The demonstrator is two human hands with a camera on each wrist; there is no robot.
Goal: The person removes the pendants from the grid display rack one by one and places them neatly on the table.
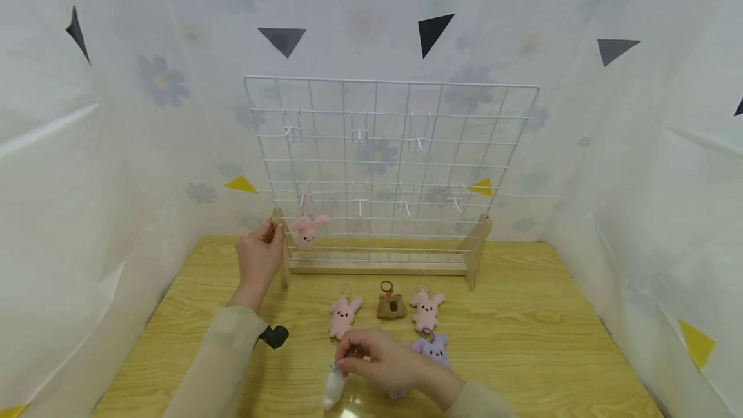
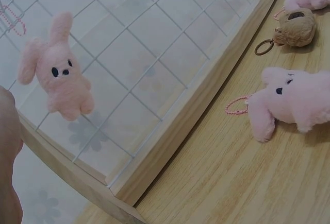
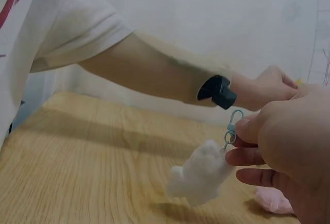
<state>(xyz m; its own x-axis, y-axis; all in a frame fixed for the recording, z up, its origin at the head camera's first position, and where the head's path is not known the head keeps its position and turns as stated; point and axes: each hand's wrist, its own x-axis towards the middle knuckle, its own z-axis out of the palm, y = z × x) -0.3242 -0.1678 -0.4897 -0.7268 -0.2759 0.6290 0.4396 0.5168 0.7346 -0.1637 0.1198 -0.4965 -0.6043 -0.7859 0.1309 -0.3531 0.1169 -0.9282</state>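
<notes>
My left hand (image 1: 260, 253) grips the top of the left wooden post (image 1: 285, 263) that holds up a white wire grid (image 1: 377, 163). Beside it, a pink bunny plush keychain (image 2: 69, 87) hangs from a hook on the grid's lower row. Low over the table, my right hand (image 1: 383, 360) pinches the teal clasp (image 3: 231, 128) of a white plush keychain (image 3: 201, 175), which dangles below the fingers. Near this hand lie another pink bunny keychain (image 1: 342, 318) and a purple bunny keychain (image 1: 435, 348), the latter partly hidden by the wrist.
A brown animal keychain (image 1: 391, 306) with a ring and a further pink bunny keychain (image 1: 426, 311) lie before the stand's wooden base bar (image 1: 377, 270). Several white hooks (image 1: 418, 144) sit in two rows on the grid. Pale sheeting (image 1: 638, 147) surrounds the wooden table (image 1: 522, 340).
</notes>
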